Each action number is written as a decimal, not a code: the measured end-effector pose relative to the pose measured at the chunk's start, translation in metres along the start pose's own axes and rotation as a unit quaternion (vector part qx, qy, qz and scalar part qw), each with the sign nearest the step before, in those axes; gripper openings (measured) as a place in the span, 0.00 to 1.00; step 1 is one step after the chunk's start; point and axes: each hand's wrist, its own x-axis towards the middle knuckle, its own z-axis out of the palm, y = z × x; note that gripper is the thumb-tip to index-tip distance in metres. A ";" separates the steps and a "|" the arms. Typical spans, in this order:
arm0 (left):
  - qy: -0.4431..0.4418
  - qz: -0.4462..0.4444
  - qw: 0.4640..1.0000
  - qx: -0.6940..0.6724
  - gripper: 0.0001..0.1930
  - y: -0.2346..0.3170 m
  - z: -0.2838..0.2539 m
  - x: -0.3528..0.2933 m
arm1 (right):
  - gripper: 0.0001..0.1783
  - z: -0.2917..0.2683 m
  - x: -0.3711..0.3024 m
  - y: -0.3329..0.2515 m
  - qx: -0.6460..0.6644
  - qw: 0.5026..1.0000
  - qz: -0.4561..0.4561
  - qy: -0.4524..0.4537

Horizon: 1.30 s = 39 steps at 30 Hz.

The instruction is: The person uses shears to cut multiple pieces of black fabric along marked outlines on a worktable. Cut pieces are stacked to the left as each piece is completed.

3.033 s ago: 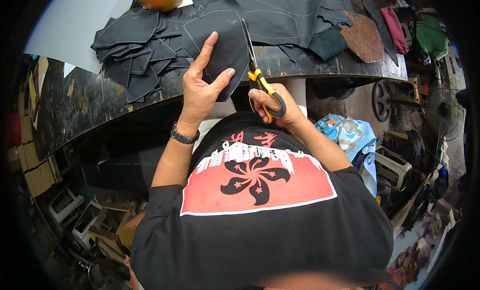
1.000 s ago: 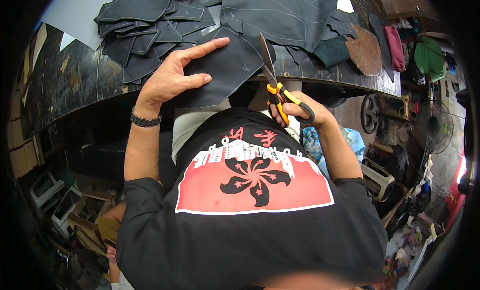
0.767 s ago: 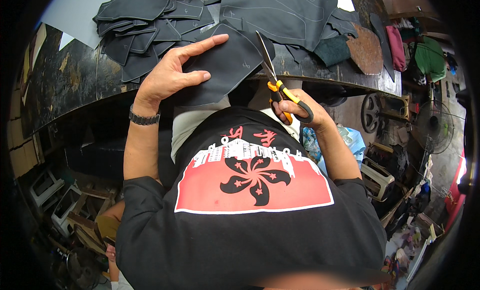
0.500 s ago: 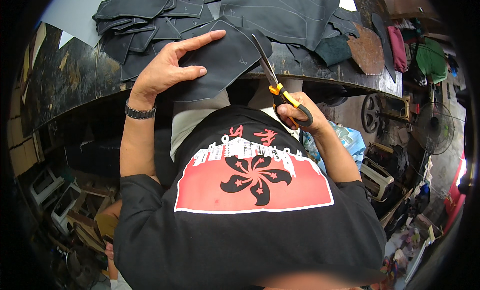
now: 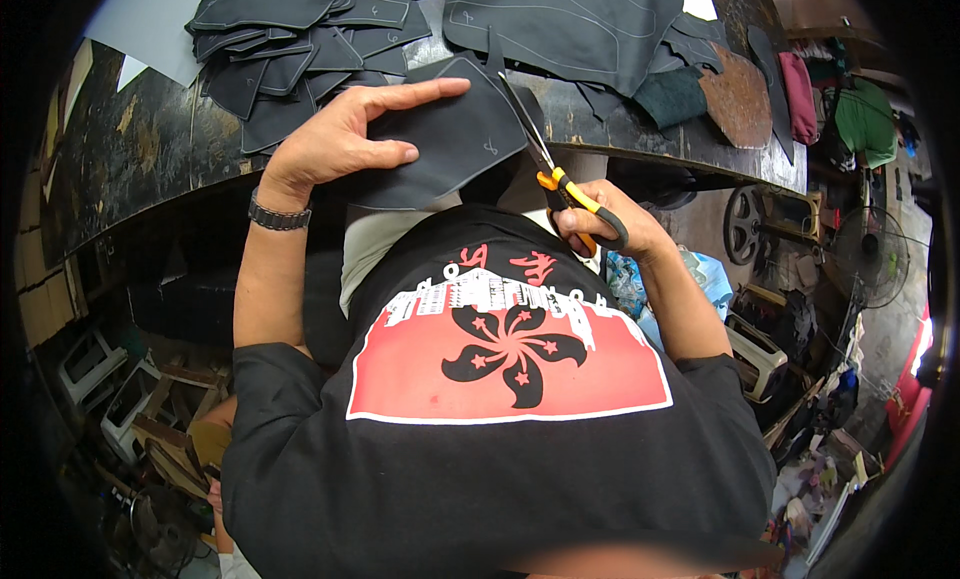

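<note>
My left hand (image 5: pixel 345 144) grips a black leather-like piece (image 5: pixel 440 164) from its left side, thumb and forefinger lying on top and the other fingers hidden beneath. A pale line and a small mark are drawn on the piece. My right hand (image 5: pixel 603 222) is wrapped around the yellow-and-black handles of a pair of scissors (image 5: pixel 540 144). Their blades, slightly apart, meet the piece along its right edge. A narrow strip (image 5: pixel 496 54) of the same material sticks up by the blade tips.
Beyond my hands, a worn dark table (image 5: pixel 145 149) carries a pile of black cut pieces (image 5: pixel 270 54) and a larger marked black sheet (image 5: pixel 560 29). A dark green scrap (image 5: pixel 670 99) and a brown piece (image 5: pixel 738 99) lie right. A fan (image 5: pixel 868 257) stands farther right.
The leather piece has come slightly nearer to me and turned a little. A strip now stands up beside the scissor tips. Both hands have shifted only slightly.
</note>
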 end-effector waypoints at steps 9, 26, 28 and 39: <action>-0.022 -0.007 1.000 0.015 0.35 -0.002 0.004 0.001 | 0.21 0.008 0.000 0.002 0.040 0.998 -0.025 0.032; -0.055 -0.005 0.998 0.010 0.35 -0.010 0.005 0.005 | 0.20 0.004 -0.008 0.009 0.035 0.998 0.041 0.019; -0.065 -0.002 0.998 0.012 0.35 -0.008 0.009 0.006 | 0.20 0.004 -0.003 0.008 0.038 0.999 0.022 0.001; -0.096 -0.006 0.995 -0.013 0.33 -0.009 0.017 0.008 | 0.20 0.001 0.000 0.011 0.052 0.999 0.007 0.004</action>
